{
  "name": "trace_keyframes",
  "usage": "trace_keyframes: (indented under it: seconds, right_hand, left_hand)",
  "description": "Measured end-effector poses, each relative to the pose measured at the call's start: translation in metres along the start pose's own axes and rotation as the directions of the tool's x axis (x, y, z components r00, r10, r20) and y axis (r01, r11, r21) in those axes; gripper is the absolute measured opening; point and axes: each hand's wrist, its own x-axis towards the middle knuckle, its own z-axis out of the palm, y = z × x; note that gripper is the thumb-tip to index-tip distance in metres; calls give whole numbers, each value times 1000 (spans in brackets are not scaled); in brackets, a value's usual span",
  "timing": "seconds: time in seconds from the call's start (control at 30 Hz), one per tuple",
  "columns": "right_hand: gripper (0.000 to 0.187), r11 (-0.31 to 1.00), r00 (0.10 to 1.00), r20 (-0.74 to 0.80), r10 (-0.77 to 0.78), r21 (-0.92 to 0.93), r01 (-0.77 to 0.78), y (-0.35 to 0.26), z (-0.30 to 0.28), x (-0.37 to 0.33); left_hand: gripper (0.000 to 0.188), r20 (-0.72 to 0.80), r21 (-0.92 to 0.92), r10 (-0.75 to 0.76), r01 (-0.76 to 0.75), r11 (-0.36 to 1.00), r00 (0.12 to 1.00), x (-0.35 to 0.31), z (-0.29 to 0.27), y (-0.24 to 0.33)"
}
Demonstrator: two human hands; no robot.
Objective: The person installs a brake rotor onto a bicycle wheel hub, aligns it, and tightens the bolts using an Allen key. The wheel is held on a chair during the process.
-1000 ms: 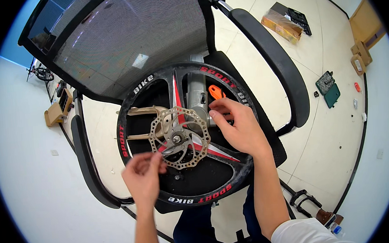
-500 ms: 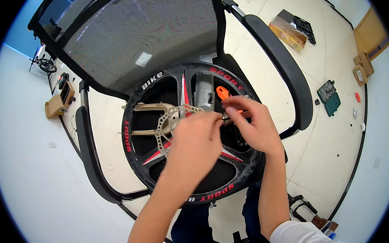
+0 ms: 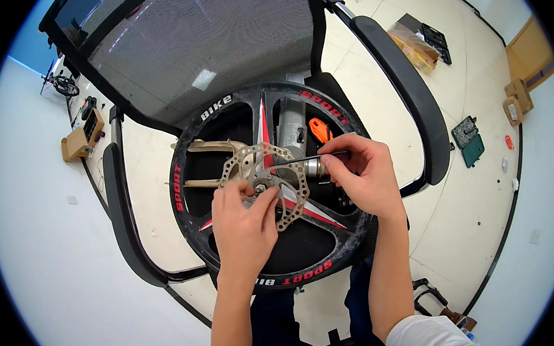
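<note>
- The black wheel [image 3: 178, 153] lies flat on the chair [image 3: 218, 43].
- The brake disc [image 3: 302, 187] sits at the wheel's centre.
- Left hand [image 3: 245, 220]: half curled, fingertips at the wheel's hub; whether they grip anything, I cannot tell.
- Right hand [image 3: 372, 176]: thumb and forefinger pinched on a thin dark rod [image 3: 296, 161], above the wheel's right half.

The location appears to be an office-type room set up as a bicycle workshop: mesh chair [image 3: 243, 38], wheel [image 3: 321, 216], tiled floor [image 3: 442, 232], cardboard boxes [image 3: 514, 110], distant bicycle [image 3: 64, 86].
</note>
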Motion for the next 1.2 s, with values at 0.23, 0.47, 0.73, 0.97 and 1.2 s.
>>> trace_keyframes:
  seconds: [0.23, 0.47, 0.73, 0.97, 1.2]
  right_hand:
    - [11, 995, 999, 29, 15, 96, -18, 2, 4, 2]
    - [17, 999, 999, 35, -23, 29, 22, 6, 17, 3]
    - [14, 988, 975, 165, -148, -23, 153, -4, 47, -6]
    - [15, 947, 960, 169, -224, -194, 256, 4, 55, -7]
    - [11, 941, 958, 188, -216, -221, 255, 1, 62, -10]
  left_hand:
    - [14, 193, 112, 164, -188, 976, 967, 21, 3, -12]
    - [19, 44, 45, 107, -109, 993, 993, 8, 11, -17]
    - [25, -267, -308, -255, 168, 936, 930, -48, 32, -15]
    - [23, -221, -352, -246, 158, 923, 944, -47, 41, -26]
    - [22, -257, -363, -241, 137, 922, 936, -44, 44, -29]
